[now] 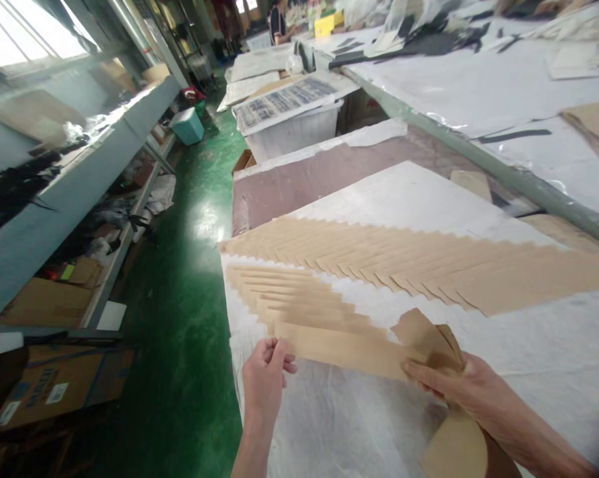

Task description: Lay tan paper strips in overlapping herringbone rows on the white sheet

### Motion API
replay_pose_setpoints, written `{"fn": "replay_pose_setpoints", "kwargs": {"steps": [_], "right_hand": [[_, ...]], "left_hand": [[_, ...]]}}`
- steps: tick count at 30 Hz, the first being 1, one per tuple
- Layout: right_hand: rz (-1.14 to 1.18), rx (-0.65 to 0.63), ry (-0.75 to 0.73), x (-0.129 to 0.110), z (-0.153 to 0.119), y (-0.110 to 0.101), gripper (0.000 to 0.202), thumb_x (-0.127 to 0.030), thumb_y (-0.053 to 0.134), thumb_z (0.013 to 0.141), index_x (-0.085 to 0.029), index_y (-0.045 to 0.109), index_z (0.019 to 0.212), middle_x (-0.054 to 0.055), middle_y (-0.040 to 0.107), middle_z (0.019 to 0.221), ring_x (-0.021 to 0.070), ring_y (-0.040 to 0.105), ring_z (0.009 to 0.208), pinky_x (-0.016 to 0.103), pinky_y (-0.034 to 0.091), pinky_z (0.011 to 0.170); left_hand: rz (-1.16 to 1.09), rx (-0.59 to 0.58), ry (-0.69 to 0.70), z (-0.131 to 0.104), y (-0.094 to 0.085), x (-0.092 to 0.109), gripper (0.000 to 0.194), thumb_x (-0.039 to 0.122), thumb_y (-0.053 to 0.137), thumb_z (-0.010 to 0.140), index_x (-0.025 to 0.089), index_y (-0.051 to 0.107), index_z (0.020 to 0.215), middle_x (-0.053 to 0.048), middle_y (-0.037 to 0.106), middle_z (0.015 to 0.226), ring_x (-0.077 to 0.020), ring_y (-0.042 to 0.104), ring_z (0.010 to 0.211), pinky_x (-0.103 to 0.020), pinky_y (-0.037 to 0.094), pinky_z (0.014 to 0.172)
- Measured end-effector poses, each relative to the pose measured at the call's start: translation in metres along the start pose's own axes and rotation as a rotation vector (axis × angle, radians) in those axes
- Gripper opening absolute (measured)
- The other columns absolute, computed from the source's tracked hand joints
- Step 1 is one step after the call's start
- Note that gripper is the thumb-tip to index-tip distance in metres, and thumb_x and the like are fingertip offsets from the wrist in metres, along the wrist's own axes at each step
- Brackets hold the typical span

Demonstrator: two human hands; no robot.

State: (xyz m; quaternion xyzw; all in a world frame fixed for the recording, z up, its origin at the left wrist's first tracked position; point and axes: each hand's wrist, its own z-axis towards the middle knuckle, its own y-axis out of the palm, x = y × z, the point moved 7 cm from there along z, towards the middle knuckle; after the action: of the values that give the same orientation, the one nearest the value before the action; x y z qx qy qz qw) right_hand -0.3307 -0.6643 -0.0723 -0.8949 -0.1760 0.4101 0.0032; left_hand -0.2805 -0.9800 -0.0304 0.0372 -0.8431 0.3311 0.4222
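My left hand (268,372) pinches the left end of a long tan strip (343,348) at the table's left edge. The strip's right end runs to my right hand (448,382), whose fingers are closed round a bundle of curled tan strips (421,335); some hang down below the palm. Just beyond the held strip lies a short row of overlapping tan strips (289,292), its edges stepped. Farther back, a longer fanned row of tan pieces (379,255) stretches to the right across the white table covering (329,418).
Behind the work surface stands a white lidded bin (299,129). A side table (478,86) with dark scraps is at the right. On the left are a shelf (95,166), a green floor (190,332) and a cardboard box (65,385). A person (278,23) is far back.
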Motion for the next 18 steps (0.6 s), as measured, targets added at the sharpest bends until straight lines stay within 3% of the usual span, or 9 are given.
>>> {"fn": "replay_pose_setpoints", "kwargs": {"steps": [6,10,18], "right_hand": [[-0.084,0.125,-0.074,-0.008,0.013,0.012,0.03,-0.05,0.062,0.068,-0.021,0.055,0.068,-0.002,0.055,0.054,0.0148,0.049,0.051,0.026,0.035,0.049],[-0.154,0.182,-0.095,-0.007,0.016,0.011,0.026,-0.044,0.059,0.07,-0.021,0.061,0.082,0.001,0.064,0.061,0.0195,0.058,0.059,0.028,0.041,0.054],[-0.261,0.152,-0.067,0.002,0.025,0.011,0.033,-0.044,0.056,0.074,-0.022,0.062,0.097,0.003,0.072,0.081,0.0232,0.065,0.075,0.03,0.046,0.065]], "left_hand": [[0.419,0.069,0.07,0.019,-0.006,0.005,0.034,0.05,0.044,0.083,0.021,0.059,0.074,0.002,0.064,0.057,-0.0138,0.058,0.046,-0.026,0.036,0.053],[0.447,0.042,0.038,0.023,-0.005,0.004,0.03,0.047,0.046,0.083,0.022,0.057,0.072,0.003,0.063,0.056,-0.0132,0.056,0.044,-0.025,0.034,0.051],[0.474,0.01,0.046,0.025,-0.003,0.003,0.031,0.049,0.047,0.082,0.022,0.057,0.071,0.004,0.063,0.054,-0.0128,0.057,0.045,-0.024,0.035,0.052]]}}
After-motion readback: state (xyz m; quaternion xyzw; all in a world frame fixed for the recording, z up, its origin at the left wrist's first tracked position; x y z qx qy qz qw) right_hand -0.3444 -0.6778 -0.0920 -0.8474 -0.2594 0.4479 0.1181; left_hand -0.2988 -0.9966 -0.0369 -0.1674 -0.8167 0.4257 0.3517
